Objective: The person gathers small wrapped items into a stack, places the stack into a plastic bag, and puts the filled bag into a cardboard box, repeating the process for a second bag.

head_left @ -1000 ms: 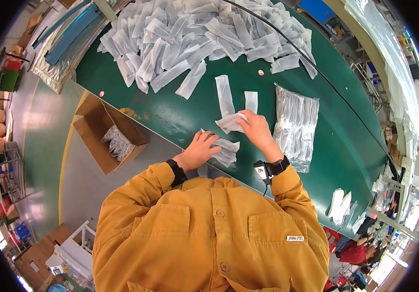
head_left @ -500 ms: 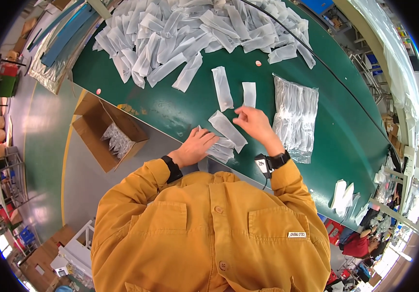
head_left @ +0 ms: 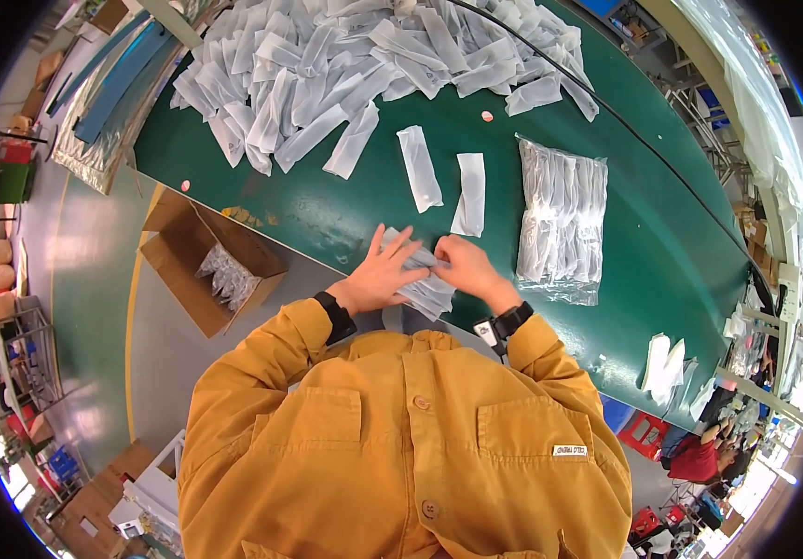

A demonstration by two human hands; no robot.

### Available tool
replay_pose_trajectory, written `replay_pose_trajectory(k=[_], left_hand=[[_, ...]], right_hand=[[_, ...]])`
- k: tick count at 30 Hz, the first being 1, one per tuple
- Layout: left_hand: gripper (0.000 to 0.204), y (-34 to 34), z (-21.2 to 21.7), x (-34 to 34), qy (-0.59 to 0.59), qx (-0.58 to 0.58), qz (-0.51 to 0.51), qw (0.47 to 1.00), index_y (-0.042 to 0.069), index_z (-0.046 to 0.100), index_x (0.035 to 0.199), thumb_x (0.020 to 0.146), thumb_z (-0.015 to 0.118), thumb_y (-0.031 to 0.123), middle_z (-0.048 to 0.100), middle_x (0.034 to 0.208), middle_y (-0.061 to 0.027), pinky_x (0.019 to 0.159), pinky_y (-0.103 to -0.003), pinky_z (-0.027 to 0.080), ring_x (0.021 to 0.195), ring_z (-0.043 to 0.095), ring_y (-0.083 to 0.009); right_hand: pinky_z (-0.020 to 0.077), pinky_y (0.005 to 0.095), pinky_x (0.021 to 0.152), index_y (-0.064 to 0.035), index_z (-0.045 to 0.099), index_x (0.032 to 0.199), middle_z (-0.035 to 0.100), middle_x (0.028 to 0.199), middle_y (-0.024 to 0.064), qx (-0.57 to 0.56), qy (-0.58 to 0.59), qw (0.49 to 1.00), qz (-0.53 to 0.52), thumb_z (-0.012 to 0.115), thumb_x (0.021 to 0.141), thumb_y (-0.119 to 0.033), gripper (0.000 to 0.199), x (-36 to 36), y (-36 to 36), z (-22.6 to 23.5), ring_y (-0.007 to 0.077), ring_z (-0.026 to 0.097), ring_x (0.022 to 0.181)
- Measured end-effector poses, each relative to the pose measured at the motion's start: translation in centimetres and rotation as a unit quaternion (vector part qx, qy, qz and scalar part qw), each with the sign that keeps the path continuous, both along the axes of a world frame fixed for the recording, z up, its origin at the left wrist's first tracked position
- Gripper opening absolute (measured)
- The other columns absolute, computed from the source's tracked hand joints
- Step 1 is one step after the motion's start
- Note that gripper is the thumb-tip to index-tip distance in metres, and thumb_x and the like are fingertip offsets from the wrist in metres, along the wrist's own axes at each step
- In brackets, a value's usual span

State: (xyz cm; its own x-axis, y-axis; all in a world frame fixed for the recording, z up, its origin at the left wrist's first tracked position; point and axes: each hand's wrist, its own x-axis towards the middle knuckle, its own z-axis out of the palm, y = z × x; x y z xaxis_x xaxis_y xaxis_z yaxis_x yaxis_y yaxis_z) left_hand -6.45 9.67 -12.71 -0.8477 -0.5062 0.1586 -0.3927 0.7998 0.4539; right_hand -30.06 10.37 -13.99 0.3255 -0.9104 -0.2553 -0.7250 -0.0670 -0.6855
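At the near edge of the green table lies a small stack of white translucent sleeves (head_left: 427, 296). My left hand (head_left: 378, 275) rests on the stack's left side, fingers spread over the top sleeve. From the right, my right hand (head_left: 468, 270) pinches the edge of that top sleeve, its fingers curled; the fingertips are partly hidden. Just beyond my hands lie two single sleeves, one on the left (head_left: 419, 170) and one on the right (head_left: 468, 194). To the right is a clear bag packed with rows of sleeves (head_left: 562, 224).
A large heap of similar sleeves (head_left: 327, 70) covers the table's far side. A black cable (head_left: 625, 126) crosses the green tabletop (head_left: 644, 242). Below the left edge stands an open cardboard box (head_left: 178, 270) with clear plastic inside. More white pieces (head_left: 664, 368) lie at the right.
My right hand has moved left and down onto the stack and grips the top sleeve. My left hand's fingers have spread over it. The right single sleeve now shows whole.
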Motion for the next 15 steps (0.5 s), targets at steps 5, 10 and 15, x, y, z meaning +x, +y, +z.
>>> replay_pose_trajectory(k=[5,10,15], left_hand=[[0.065,-0.6,-1.5,-0.2,-0.035,0.041,-0.034,0.998,0.019,0.057,0.124,0.063,0.082,0.026,0.043,0.133,-0.0128,0.107,-0.056,0.027,0.127,0.038,-0.0351],[0.069,-0.8,-1.7,-0.3,-0.039,0.033,-0.007,0.999,0.015,0.057,0.124,0.063,0.083,0.03,0.042,0.134,-0.0131,0.108,-0.059,0.026,0.13,0.036,-0.0358],[0.073,-1.6,-0.1,0.0,-0.031,-0.022,0.046,0.998,0.012,0.056,0.125,0.061,0.085,0.032,0.041,0.134,-0.0142,0.108,-0.059,0.027,0.129,0.035,-0.0374]], right_hand=[[0.0517,0.0444,0.074,-0.0068,0.057,0.105,0.061,0.1,0.0144,-0.101,0.006,0.982,-0.156,0.072,0.079,-0.02,0.033,2.0,-6.0,-1.1,0.034,0.064,0.085],[0.0521,0.0467,0.073,-0.0056,0.055,0.109,0.06,0.101,0.0168,-0.131,0.096,0.976,-0.147,0.074,0.077,-0.02,0.04,3.5,-7.8,-2.8,0.0364,0.064,0.087],[0.0523,0.0467,0.073,-0.0038,0.056,0.105,0.06,0.1,0.0172,-0.08,0.086,0.993,0.014,0.075,0.075,-0.022,0.04,0.8,-3.5,-2.2,0.0375,0.064,0.088]])
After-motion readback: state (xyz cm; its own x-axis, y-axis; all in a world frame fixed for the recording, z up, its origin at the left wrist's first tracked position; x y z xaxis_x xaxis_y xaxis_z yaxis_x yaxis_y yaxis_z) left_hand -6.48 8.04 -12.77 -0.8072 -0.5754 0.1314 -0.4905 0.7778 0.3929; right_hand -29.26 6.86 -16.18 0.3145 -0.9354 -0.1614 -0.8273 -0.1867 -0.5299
